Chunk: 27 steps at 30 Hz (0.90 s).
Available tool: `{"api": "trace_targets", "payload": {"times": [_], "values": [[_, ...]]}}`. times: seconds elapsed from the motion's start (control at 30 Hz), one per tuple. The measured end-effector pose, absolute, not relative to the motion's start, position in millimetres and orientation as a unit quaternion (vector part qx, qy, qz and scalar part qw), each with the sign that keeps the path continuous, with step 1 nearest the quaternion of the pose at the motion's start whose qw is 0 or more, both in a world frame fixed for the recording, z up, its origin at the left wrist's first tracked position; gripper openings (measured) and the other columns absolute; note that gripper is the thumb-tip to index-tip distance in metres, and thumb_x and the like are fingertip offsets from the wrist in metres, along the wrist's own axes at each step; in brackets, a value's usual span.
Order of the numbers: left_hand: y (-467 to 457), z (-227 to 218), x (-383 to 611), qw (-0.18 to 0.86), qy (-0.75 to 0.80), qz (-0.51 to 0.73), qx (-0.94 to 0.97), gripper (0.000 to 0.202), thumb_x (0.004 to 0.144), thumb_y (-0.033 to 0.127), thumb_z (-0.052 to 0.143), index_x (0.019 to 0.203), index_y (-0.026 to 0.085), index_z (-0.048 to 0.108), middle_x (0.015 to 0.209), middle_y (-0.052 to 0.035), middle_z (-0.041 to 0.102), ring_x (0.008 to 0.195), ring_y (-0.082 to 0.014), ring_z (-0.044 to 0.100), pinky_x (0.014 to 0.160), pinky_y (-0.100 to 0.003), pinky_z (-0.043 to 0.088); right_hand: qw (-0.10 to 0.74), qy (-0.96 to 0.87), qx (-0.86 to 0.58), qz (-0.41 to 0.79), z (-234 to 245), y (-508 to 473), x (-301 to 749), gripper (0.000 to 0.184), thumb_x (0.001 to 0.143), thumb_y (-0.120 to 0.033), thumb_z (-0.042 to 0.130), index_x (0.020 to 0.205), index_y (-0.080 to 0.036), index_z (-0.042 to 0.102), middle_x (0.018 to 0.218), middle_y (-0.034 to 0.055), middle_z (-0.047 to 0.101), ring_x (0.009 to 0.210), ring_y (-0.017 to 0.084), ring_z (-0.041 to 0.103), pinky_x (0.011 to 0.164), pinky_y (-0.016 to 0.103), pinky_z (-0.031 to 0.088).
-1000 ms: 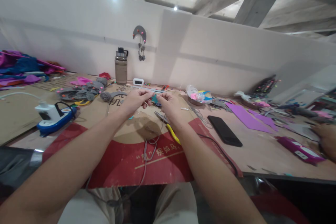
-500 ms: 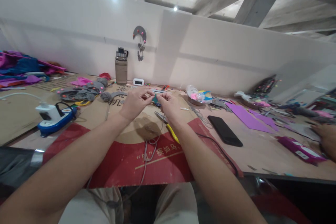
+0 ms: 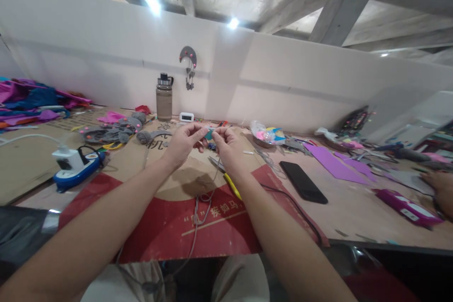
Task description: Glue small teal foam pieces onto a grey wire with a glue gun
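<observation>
My left hand [image 3: 184, 142] and my right hand [image 3: 228, 145] meet above the middle of the table, fingers pinched together on a small teal piece [image 3: 209, 134] held between them. A thin grey cord [image 3: 198, 203] hangs from the hands down over the red and brown cardboard sheet [image 3: 166, 217]. Yellow-handled scissors [image 3: 226, 177] lie on the cardboard just under my right wrist.
A black phone [image 3: 303, 182] lies right of my arm. A water bottle [image 3: 163, 96] stands at the back wall, grey felt pieces [image 3: 113, 130] to its left, a blue and white device [image 3: 76, 166] at far left. Purple sheets [image 3: 334, 160] and another person's hand [image 3: 440, 186] are at right.
Both hands stay pinched on the small teal piece and have drawn slightly closer together. The camera has tilted a little, shifting the scene down.
</observation>
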<state>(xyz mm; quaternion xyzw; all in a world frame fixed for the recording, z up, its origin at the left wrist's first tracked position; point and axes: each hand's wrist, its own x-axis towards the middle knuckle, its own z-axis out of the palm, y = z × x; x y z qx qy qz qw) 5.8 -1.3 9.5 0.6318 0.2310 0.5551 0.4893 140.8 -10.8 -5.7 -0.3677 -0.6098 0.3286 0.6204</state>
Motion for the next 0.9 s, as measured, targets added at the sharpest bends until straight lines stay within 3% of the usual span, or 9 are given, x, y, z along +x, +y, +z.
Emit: {"api": "trace_targets", "payload": {"times": [0.4, 0.63, 0.77, 0.9], "values": [[-8.1, 14.0, 6.2, 0.37, 0.265, 0.574, 0.681, 0.02, 0.07, 0.03, 0.065, 0.08, 0.013, 0.059, 0.065, 0.0004, 0.057, 0.052, -0.0075, 0.052, 0.048, -0.02, 0.045, 0.629, -0.614, -0.341, 0.332, -11.3, -7.0, 139.7, 0.019, 0.078, -0.039, 0.054, 0.081, -0.02, 0.05, 0.056, -0.0075, 0.036, 0.045, 0.006, 0.031, 0.044, 0.02, 0.025], [-6.7, 12.6, 4.2, 0.401, 0.25, 0.565, 0.676, 0.02, 0.07, 0.028, 0.064, 0.083, 0.014, 0.059, 0.065, 0.0002, 0.058, 0.053, -0.0083, 0.054, 0.051, -0.022, 0.047, 0.63, -0.618, -0.336, 0.329, -9.7, -8.7, 141.4, 0.018, 0.078, -0.038, 0.054, 0.081, -0.021, 0.051, 0.058, -0.0069, 0.037, 0.047, 0.006, 0.032, 0.045, 0.02, 0.026], [-6.5, 12.1, 3.2, 0.444, 0.245, 0.55, 0.663, 0.021, 0.073, 0.032, 0.06, 0.083, 0.014, 0.058, 0.058, 0.0008, 0.057, 0.048, -0.0086, 0.053, 0.045, -0.021, 0.045, 0.626, -0.629, -0.337, 0.315, -8.5, -11.2, 141.8, 0.017, 0.079, -0.037, 0.053, 0.082, -0.02, 0.051, 0.059, -0.0066, 0.038, 0.048, 0.006, 0.033, 0.046, 0.02, 0.027], [-10.8, 14.7, 4.6, 0.412, 0.267, 0.551, 0.675, 0.02, 0.072, 0.031, 0.062, 0.082, 0.014, 0.057, 0.055, 0.0016, 0.056, 0.043, -0.0074, 0.051, 0.041, -0.019, 0.042, 0.634, -0.63, -0.323, 0.312, -11.8, -9.1, 141.6, 0.016, 0.08, -0.036, 0.053, 0.083, -0.021, 0.05, 0.059, -0.0068, 0.037, 0.049, 0.006, 0.032, 0.047, 0.02, 0.027]]}}
